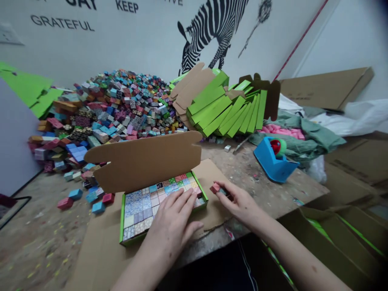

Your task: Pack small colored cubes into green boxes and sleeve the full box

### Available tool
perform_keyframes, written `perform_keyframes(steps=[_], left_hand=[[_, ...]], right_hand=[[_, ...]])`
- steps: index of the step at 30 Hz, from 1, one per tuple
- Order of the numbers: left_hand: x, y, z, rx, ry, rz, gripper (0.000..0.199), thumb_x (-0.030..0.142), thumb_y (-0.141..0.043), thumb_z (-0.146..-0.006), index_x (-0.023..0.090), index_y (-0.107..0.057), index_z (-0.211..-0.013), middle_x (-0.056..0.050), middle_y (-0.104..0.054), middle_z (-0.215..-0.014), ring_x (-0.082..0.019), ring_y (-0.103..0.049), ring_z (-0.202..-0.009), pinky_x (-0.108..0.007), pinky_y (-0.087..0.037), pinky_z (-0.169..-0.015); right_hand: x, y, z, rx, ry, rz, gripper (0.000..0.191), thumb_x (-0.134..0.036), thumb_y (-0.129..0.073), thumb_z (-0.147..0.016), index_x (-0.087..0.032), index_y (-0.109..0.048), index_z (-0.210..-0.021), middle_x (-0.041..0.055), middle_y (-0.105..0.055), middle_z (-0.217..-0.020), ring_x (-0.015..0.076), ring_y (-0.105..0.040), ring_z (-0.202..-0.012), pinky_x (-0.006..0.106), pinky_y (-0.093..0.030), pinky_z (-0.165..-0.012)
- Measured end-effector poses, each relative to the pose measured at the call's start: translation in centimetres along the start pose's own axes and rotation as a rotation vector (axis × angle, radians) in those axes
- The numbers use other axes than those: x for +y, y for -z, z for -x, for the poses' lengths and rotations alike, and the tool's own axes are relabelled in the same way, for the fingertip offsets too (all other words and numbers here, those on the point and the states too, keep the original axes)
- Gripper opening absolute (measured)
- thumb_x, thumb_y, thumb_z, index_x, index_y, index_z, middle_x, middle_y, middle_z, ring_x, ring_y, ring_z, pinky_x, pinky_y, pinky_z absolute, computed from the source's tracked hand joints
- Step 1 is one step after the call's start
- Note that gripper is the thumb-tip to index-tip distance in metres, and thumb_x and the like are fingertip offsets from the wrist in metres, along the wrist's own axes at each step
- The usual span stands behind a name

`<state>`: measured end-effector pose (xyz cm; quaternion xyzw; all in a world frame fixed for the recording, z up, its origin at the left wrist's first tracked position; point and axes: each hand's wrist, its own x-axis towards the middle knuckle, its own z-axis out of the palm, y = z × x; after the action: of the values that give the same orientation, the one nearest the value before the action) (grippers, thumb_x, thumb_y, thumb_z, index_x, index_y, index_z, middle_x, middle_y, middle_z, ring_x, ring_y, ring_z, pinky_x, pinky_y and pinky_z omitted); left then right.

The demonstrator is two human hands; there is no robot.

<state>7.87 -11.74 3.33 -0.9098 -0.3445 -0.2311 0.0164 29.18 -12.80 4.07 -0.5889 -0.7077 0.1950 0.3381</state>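
A shallow green-edged cardboard box [121, 228] lies open, its brown flap [148, 161] standing up at the back. Rows of small patterned blocks [138, 206] in blue, white, pink and green fill most of it. My left hand [174, 212] rests on the blocks toward the right side, fingers stretched out, palm down. Just right of the box, above the cardboard, my right hand [238, 198] pinches a small red block [215, 187] between thumb and fingers. Something bluish shows behind that block, partly hidden by the fingers.
A big heap of small colourful blocks [121, 105] rises at the back left, with several loose ones nearer. Folded green boxes [224, 109] lean behind. A blue tape dispenser [274, 161] stands right. A flat cardboard sheet [93, 246] lies under the box. Cartons [330, 242] stand lower right.
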Motion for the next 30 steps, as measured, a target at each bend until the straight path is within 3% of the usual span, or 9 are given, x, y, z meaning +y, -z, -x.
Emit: perform_keyframes(steps=[4,9,12,15,20,25,30], left_hand=[[0.1,-1.0,0.3,-0.070,-0.045,-0.134,0.058,0.049,-0.047,-0.077,0.015,-0.042,-0.123,-0.004,-0.043,-0.130,-0.026,-0.039,-0.117,-0.044,-0.042,-0.092],[0.1,-1.1,0.6,-0.081,-0.061,-0.203,0.057,0.049,-0.044,-0.078,0.016,-0.041,-0.124,-0.003,-0.040,-0.132,-0.026,-0.037,-0.119,-0.044,-0.042,-0.092],[-0.1,-1.2,0.7,-0.077,-0.049,-0.209,0.057,0.049,-0.044,-0.078,0.017,-0.040,-0.125,-0.005,-0.038,-0.133,-0.027,-0.034,-0.121,-0.047,-0.039,-0.095],[-0.1,-1.5,0.7,-0.079,-0.010,-0.207,0.059,0.048,-0.049,-0.076,0.018,-0.040,-0.125,-0.008,-0.038,-0.133,-0.028,-0.032,-0.123,-0.049,-0.034,-0.097],[0.2,-1.3,0.6,-0.095,0.028,-0.213,0.057,0.044,-0.052,-0.075,0.020,-0.039,-0.126,-0.010,-0.038,-0.133,-0.029,-0.035,-0.121,-0.052,-0.034,-0.096],[0.5,-0.6,0.7,-0.133,0.067,-0.209,0.054,0.041,-0.048,-0.078,0.022,-0.037,-0.127,-0.007,-0.038,-0.133,-0.028,-0.038,-0.120,-0.054,-0.034,-0.093],[0.4,-0.7,0.8,-0.128,0.058,-0.184,0.056,0.041,-0.050,-0.077,0.021,-0.036,-0.127,-0.007,-0.037,-0.134,-0.028,-0.036,-0.121,-0.054,-0.034,-0.094]], right_hand=[[3.2,0.0,0.2,0.001,0.053,0.259,0.031,-0.030,-0.040,-0.084,-0.013,-0.057,-0.104,0.0106,-0.054,-0.088,0.0180,-0.053,-0.081,0.029,-0.045,-0.071],[4.5,0.5,0.6,-0.115,0.034,0.475,0.033,-0.027,-0.030,-0.088,-0.018,-0.061,-0.095,0.0097,-0.051,-0.085,0.0184,-0.051,-0.078,0.032,-0.043,-0.070],[4.6,1.6,0.5,-0.015,0.014,0.466,0.032,-0.025,-0.031,-0.086,-0.014,-0.054,-0.106,0.0113,-0.051,-0.087,0.0204,-0.051,-0.082,0.035,-0.044,-0.073],[3.3,2.5,0.0,0.114,0.063,0.360,0.030,-0.024,-0.041,-0.082,-0.009,-0.051,-0.106,0.0124,-0.052,-0.088,0.0211,-0.051,-0.084,0.035,-0.044,-0.075],[-1.5,1.4,-1.1,-0.048,0.156,0.066,0.022,-0.020,-0.052,-0.079,-0.016,-0.056,-0.100,0.0066,-0.058,-0.091,0.0152,-0.054,-0.083,0.028,-0.045,-0.072],[-3.0,-0.7,-2.4,-0.185,0.363,0.169,0.024,-0.012,-0.057,-0.074,-0.014,-0.061,-0.098,0.0071,-0.062,-0.094,0.0179,-0.054,-0.089,0.031,-0.042,-0.079],[-2.4,-0.8,-3.1,-0.274,0.412,0.288,0.026,-0.009,-0.054,-0.075,-0.014,-0.060,-0.099,0.0077,-0.063,-0.091,0.0175,-0.055,-0.084,0.030,-0.043,-0.074]])
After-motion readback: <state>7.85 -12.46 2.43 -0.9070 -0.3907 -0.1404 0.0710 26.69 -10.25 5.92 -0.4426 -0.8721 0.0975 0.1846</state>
